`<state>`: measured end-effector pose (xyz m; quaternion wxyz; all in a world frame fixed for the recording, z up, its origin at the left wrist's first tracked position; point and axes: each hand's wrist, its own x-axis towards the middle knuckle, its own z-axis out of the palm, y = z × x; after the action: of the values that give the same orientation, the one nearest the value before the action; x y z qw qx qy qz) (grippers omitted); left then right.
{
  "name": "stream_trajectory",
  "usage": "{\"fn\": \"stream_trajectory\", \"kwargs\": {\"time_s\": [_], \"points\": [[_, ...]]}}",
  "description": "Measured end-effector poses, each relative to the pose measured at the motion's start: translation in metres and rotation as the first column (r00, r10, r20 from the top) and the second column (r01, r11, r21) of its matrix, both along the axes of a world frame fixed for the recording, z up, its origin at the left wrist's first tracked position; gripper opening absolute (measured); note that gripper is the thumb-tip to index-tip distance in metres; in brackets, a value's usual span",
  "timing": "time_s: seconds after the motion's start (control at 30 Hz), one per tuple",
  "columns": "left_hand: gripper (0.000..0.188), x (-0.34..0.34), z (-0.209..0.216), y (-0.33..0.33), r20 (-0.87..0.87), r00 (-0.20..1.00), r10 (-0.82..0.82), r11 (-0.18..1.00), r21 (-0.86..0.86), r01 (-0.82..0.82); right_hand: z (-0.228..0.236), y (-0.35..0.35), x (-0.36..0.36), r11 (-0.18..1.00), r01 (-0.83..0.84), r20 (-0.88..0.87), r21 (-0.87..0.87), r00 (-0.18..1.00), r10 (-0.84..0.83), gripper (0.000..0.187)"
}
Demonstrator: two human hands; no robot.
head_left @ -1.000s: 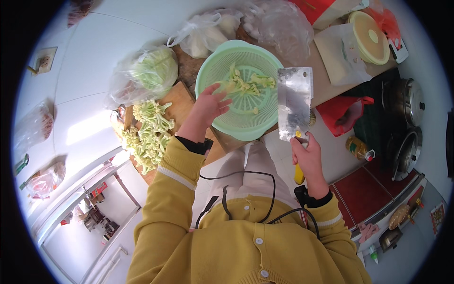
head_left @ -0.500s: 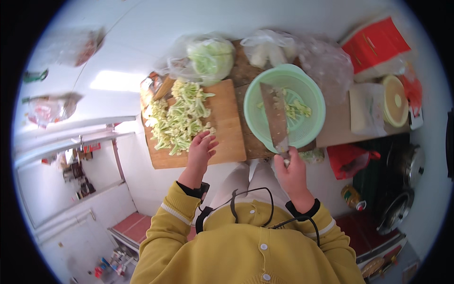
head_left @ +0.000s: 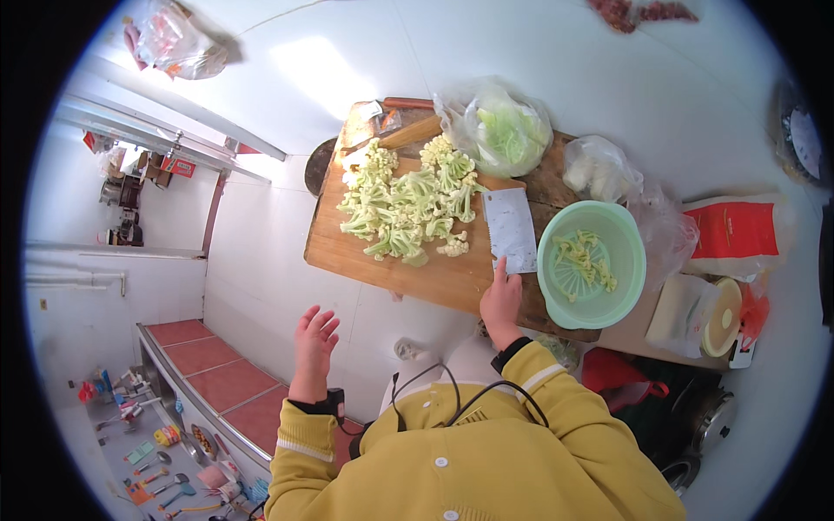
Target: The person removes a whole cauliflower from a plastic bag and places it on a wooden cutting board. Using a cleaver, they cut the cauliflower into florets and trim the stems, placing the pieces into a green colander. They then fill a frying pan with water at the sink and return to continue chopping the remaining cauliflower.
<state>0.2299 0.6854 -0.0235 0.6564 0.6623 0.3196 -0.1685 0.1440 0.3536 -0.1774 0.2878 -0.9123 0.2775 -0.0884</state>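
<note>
My right hand [head_left: 502, 306] grips a cleaver [head_left: 511, 230] by its handle, its index finger stretched along the blade. The broad blade lies flat at the right edge of the wooden cutting board [head_left: 343, 252]. Cut cauliflower pieces [head_left: 408, 201] are heaped over the board's left and middle part. Right beside the blade stands a light green colander [head_left: 549, 286] with a few cauliflower pieces [head_left: 586, 260] inside. My left hand [head_left: 314, 340] hangs in the air in front of the board, fingers spread, holding nothing.
Behind the board sit a plastic bag with a cabbage [head_left: 502, 130] and another bag of white vegetables [head_left: 601, 169]. To the right are a red and white bag [head_left: 734, 230] and a container with a tan lid [head_left: 721, 317]. A red bag [head_left: 617, 378] hangs below the table edge.
The cleaver has moved from over the colander leftward to the board's right edge. My left hand has drawn back from the cauliflower. The whole view has swung left.
</note>
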Motion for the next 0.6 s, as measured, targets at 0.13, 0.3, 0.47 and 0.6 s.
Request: {"fn": "stream_trajectory", "kwargs": {"time_s": [0.13, 0.3, 0.47, 0.6], "points": [[0.044, -0.033, -0.004, 0.101, 0.042, 0.987, 0.155, 0.988, -0.017, -0.155, -0.022, 0.012, 0.034, 0.996, 0.079, -0.098, -0.033, 0.992, -0.081, 0.064], [0.034, -0.1, -0.019, 0.244, 0.012, 0.875, 0.484, 0.875, -0.031, -0.483, -0.067, 0.026, 0.04, 0.965, 0.261, -0.193, -0.012, 0.947, -0.258, 0.064], [0.014, -0.172, -0.034, 0.344, -0.071, 0.585, 0.808, 0.566, -0.18, -0.804, -0.117, 0.017, 0.033, 0.968, 0.247, -0.178, -0.052, 0.951, -0.252, 0.041], [0.032, -0.199, -0.035, 0.374, 0.07, 0.556, 0.828, 0.559, -0.155, -0.814, -0.114, 0.004, 0.05, 0.979, 0.043, -0.419, -0.199, 0.899, -0.125, 0.037]]}}
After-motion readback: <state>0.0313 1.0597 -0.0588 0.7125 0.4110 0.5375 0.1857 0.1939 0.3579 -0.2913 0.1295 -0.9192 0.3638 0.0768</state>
